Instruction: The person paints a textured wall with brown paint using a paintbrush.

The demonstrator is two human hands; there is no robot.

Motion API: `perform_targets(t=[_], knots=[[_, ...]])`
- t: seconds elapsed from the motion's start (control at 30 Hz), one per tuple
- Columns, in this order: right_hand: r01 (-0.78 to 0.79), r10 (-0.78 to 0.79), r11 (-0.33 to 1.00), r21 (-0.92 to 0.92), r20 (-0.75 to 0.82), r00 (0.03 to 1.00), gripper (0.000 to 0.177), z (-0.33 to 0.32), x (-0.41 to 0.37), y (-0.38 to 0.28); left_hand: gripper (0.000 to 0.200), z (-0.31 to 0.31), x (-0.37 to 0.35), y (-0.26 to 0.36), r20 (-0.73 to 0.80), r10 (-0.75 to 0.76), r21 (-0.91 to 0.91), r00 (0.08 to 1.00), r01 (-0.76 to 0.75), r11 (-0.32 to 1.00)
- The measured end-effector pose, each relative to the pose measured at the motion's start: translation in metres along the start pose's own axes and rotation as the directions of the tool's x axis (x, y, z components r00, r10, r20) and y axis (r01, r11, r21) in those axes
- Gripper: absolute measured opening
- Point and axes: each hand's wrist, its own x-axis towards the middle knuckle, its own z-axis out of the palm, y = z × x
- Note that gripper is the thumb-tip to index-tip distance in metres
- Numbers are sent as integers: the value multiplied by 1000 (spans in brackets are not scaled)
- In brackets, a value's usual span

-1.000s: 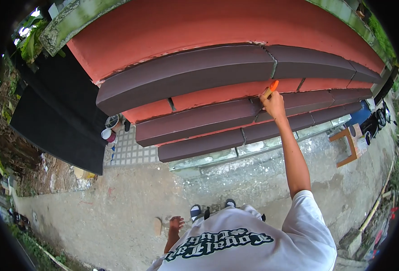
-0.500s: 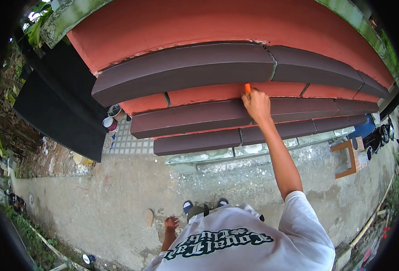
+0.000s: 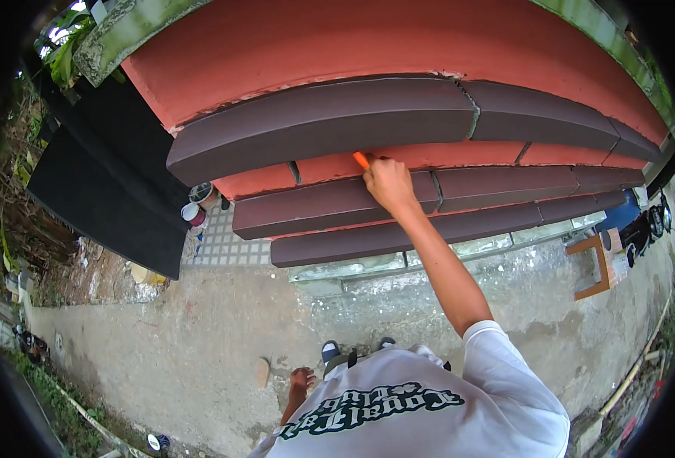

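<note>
My right hand [image 3: 389, 185] is closed around an orange-handled paintbrush [image 3: 362, 160]. The handle's end sticks out to the upper left, while the brush head is hidden by the hand. It is at the narrow red strip [image 3: 330, 166] between the upper brown ledge [image 3: 330, 126] and the middle brown ledge [image 3: 307, 210]. A dark joint cuts the middle ledge just right of the hand. Low beside my body hangs my left hand [image 3: 301, 378], holding nothing, its fingers loosely apart.
A lower brown ledge [image 3: 337, 246] runs above a pale green stone base [image 3: 360, 267]. Paint buckets [image 3: 193, 214] stand on the tiles at left, near a large black panel [image 3: 104, 202]. A wooden frame-like piece [image 3: 601, 267] is at right. A sandal [image 3: 262, 372] lies on the concrete.
My right hand has slid left along the red strip with the paintbrush, from right of the middle ledge's joint to left of it. The view has shifted slightly; my left hand still hangs low.
</note>
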Motion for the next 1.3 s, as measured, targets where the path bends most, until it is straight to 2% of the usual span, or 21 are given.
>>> perform_targets(t=[0.17, 0.3, 0.6, 0.63, 0.73, 0.93, 1.13, 1.23, 1.3], knots=[[4, -6, 997, 77, 21, 1000, 25, 26, 6, -39, 37, -33, -3, 22, 43, -49, -72, 998, 52, 996], [-5, 3, 993, 117, 24, 1000, 24, 43, 12, -72, 38, -49, -9, 43, -60, -31, 59, 998, 34, 998], [-40, 21, 982, 183, 104, 994, 26, 86, 20, -162, 37, -102, -4, 55, 5, -47, -2, 999, 47, 999], [-46, 30, 972, 229, 74, 997, 20, 90, 21, -173, 36, -107, -3, 56, 3, -52, 1, 999, 52, 999], [29, -37, 967, 253, 29, 999, 21, 107, 22, -199, 35, -122, -1, 59, -13, -68, 21, 998, 69, 997], [30, -41, 964, 262, 38, 998, 20, 140, 31, -251, 35, -156, 1, 66, -78, -65, 36, 995, 68, 997], [57, -53, 924, 378, -20, 998, 23, 169, 34, -298, 38, -201, 2, 57, -90, -73, 11, 993, 74, 997], [-55, 31, 911, 409, 67, 997, 21, 179, 37, -311, 39, -220, 1, 52, -84, -60, 41, 995, 63, 997], [-166, 88, 811, 561, 164, 982, 20, 194, 35, -316, 39, -227, 2, 49, -78, -44, 49, 996, 48, 998]])
